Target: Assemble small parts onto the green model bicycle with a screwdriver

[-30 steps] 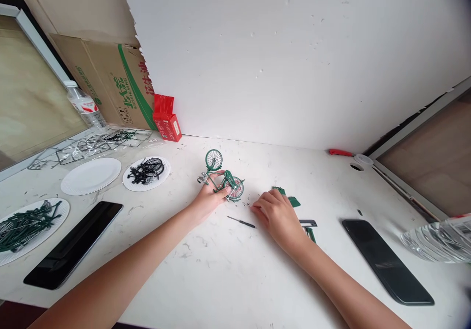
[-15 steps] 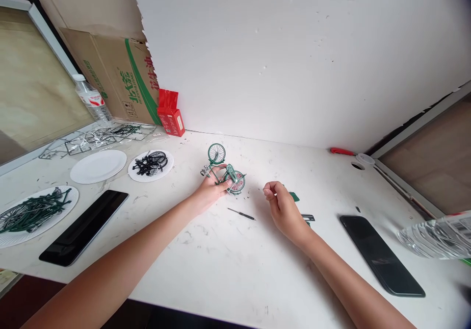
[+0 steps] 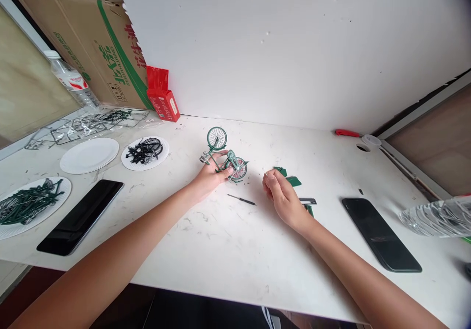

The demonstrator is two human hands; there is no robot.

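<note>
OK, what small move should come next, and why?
Probably ease the right hand toward the green model bicycle: the left hand holds that, and the right fingers seem to pinch a tiny pale piece, too small to identify.

Green bicycle (image 3: 231, 158) on a grey-veined white table (image 3: 221, 250)

I make out silver at the handlebars (image 3: 204, 158). To the right I see flat pieces (image 3: 294, 181) in solid green; the screwdriver (image 3: 242, 199) has a black handle. White plates (image 3: 89, 155) show me black parts (image 3: 146, 151) on one, dark green parts (image 3: 31, 201) on another. Both phones (image 3: 81, 216) read black. Farther back I get a red box (image 3: 164, 104), a brown carton (image 3: 84, 39) with a green stripe and green and red lettering, and a white-capped bottle (image 3: 73, 80) with a red-and-white label.
</note>
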